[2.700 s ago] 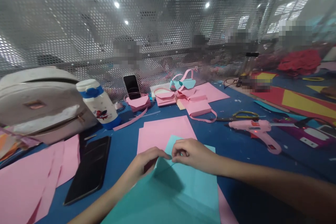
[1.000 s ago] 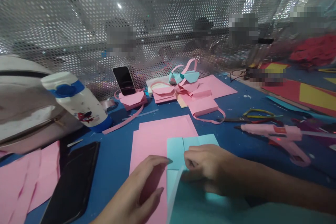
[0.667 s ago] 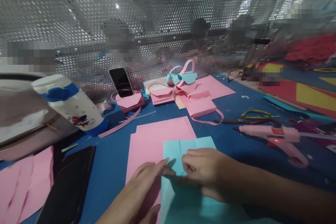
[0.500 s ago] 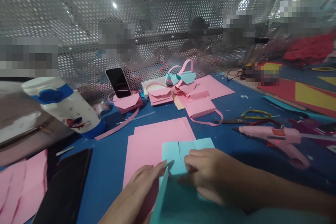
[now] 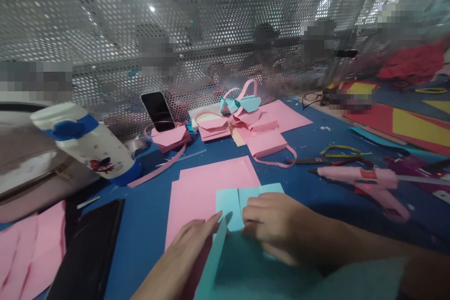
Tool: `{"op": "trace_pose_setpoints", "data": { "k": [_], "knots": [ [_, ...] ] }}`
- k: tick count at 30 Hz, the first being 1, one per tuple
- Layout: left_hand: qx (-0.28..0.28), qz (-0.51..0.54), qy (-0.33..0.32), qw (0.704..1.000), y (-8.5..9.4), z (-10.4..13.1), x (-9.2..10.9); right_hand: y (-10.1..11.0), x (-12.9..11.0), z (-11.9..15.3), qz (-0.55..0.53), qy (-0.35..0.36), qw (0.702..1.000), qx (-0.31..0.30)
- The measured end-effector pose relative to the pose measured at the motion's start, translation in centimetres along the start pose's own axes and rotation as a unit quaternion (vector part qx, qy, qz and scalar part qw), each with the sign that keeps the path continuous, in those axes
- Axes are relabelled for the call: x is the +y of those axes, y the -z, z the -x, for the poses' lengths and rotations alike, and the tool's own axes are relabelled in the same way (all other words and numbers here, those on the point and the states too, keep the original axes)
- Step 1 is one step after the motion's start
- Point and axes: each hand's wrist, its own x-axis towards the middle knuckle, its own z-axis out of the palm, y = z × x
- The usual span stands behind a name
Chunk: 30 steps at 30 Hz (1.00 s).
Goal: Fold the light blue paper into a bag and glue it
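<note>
A sheet of turquoise paper (image 5: 242, 262) lies in front of me, partly on pink sheets (image 5: 197, 192). Its left side stands up as a fold, and a slit runs through its far edge. My left hand (image 5: 191, 246) holds this raised left side, the thumb hidden behind the fold. With curled fingers, my right hand (image 5: 277, 227) grips the paper's far part just right of the slit; the fingertips are partly hidden. The near right part of the sheet rises beneath my right forearm.
A pink glue gun (image 5: 372, 183) and scissors (image 5: 333, 157) lie to the right. Small pink paper bags (image 5: 269, 143) and a propped phone (image 5: 157, 111) stand at the back, before a perforated metal screen. On the left are a bottle (image 5: 91, 145) and a black case (image 5: 87, 248).
My right hand has shifted slightly left along the turquoise paper, its fingers more tightly curled. The near right part of the sheet has risen into view. My left hand stays almost in place.
</note>
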Motion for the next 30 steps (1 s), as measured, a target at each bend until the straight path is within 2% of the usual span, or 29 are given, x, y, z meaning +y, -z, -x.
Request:
{"op": "trace_pose_setpoints", "data": {
  "k": [2, 5, 9, 12, 15, 19, 22, 26, 30],
  "knots": [
    [-0.003, 0.0, -0.014, 1.0, 0.6, 0.1, 0.8, -0.7, 0.4, -0.2, 0.001, 0.034, 0.999, 0.013],
    [0.001, -0.004, -0.028, 1.0, 1.2, 0.3, 1.9, -1.6, 0.6, -0.6, 0.0, 0.045, 0.998, 0.032],
    [0.01, -0.018, -0.036, 0.999, 1.5, 0.5, 2.7, -1.7, -0.4, -0.8, -0.016, 0.033, 0.999, 0.002],
    [0.017, -0.035, -0.027, 0.999, 1.6, 0.4, 2.8, -2.5, -0.5, -0.9, -0.043, 0.005, 0.999, -0.018],
    [0.026, -0.03, -0.003, 0.999, 2.0, 0.1, 2.8, -4.5, 0.5, -1.0, -0.048, -0.065, 0.996, -0.032],
    [0.027, -0.006, 0.019, 0.999, 2.3, -0.3, 2.8, -6.9, 1.9, -0.9, -0.052, -0.075, 0.995, -0.04],
    [0.033, 0.009, 0.022, 0.999, 2.4, -0.4, 2.9, -6.7, 1.4, -0.5, -0.063, -0.058, 0.996, -0.029],
    [0.053, 0.007, 0.015, 0.998, 2.3, -0.5, 3.0, -5.1, -0.1, 0.0, -0.087, -0.038, 0.995, 0.038],
    [0.055, -0.03, 0.023, 0.998, 2.3, -0.4, 3.2, -5.7, 0.4, -0.1, -0.089, -0.053, 0.995, 0.008]
  ]
}}
